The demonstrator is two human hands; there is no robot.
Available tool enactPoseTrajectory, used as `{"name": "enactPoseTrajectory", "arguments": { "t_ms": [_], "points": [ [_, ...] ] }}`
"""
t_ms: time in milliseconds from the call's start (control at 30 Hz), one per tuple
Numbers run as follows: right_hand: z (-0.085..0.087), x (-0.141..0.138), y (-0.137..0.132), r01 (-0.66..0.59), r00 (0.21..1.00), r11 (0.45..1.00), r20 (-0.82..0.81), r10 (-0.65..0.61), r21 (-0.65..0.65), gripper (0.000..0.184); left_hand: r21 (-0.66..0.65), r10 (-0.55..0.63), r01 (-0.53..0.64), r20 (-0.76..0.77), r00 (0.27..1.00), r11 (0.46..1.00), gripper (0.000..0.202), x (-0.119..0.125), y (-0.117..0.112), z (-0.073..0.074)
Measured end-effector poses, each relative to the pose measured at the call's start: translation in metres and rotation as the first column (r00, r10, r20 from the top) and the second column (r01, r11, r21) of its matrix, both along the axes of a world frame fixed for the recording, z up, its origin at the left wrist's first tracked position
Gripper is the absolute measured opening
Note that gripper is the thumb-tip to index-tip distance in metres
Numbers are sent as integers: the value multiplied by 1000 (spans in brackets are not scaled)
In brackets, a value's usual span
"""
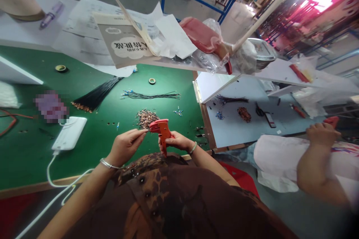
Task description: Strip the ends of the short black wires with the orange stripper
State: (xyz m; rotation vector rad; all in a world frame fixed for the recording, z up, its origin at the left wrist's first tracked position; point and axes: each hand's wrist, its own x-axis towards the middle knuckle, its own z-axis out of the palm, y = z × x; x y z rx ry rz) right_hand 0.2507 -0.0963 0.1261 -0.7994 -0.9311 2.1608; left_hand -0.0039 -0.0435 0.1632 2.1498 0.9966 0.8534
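My right hand (176,142) grips an orange crimping tool (160,129) by its handles, just above the near edge of the green table (33,156). My left hand (126,144) pinches a thin wire (140,131) and holds its tip at the tool's jaws. Behind the tool lies a small pile of copper terminals (146,118). Farther back a row of black wires with blue ends (151,95) lies flat, and a bundle of black wires with copper tips (95,97) fans out to the left.
A white power bank (70,132) with a white cable lies at the left. Two tape rolls (61,68) sit farther back. Papers and plastic bags cover a raised shelf (174,63). At the right another person's hand (322,134) works at a grey table (252,126).
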Motion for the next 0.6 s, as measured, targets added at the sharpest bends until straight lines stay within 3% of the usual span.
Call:
{"name": "enactPoseTrajectory", "arguments": {
  "t_ms": [200, 600],
  "points": [
    [-6, 2, -1, -11, 997, 998, 81, 7, 55, 46, 14, -36, 37, -46, 998, 999, 30, 0, 1, -2],
    [-4, 3, -1, -15, 997, 999, 71, 12, 43, 49, 11, -46, 47, -121, 992, 999, 34, -4, 4, -6]
  ]
}}
